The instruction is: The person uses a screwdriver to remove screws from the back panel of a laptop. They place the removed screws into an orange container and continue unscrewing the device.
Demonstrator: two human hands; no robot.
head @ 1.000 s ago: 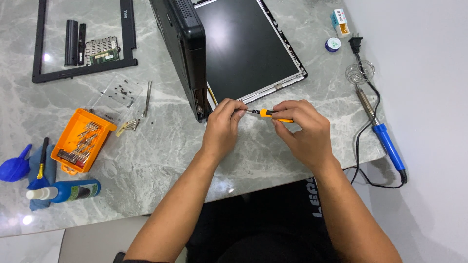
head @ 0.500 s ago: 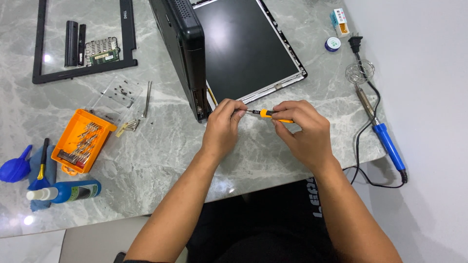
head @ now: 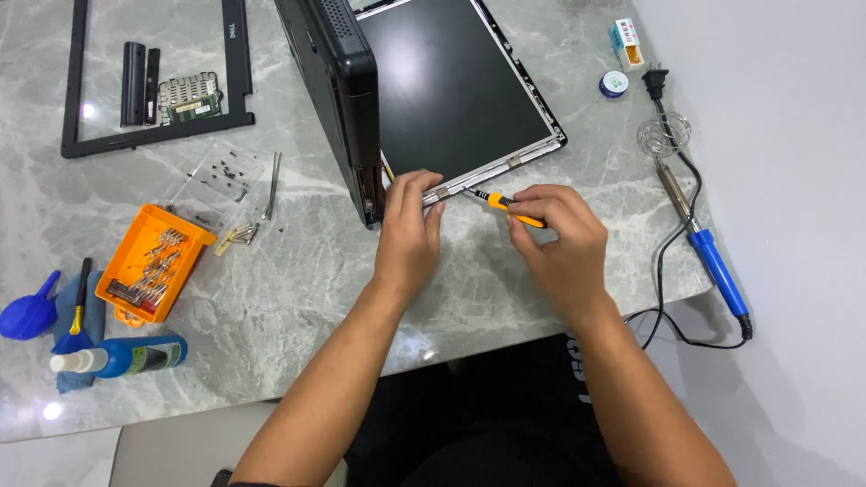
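Hands working at the corner of a laptop screen

The hands have moved up to the screen panel's (head: 456,86) near corner. The left hand (head: 408,236) pinches the little metal bracket (head: 439,192) there. The right hand (head: 557,236) is closed around a small orange screwdriver (head: 505,203), tip at the bracket. The panel lies flat and dark on the worktop (head: 298,271), by the black laptop base (head: 338,99).

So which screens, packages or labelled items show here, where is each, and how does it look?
Screen panel: top centre on the table, flat, dark rectangle in a thin metal frame; left hand at its near corner.
Bottle: lower left, lying down, blue with white nozzle and a label.
Small box: top right, white with orange and blue.
Round tin: beside it, blue-rimmed.
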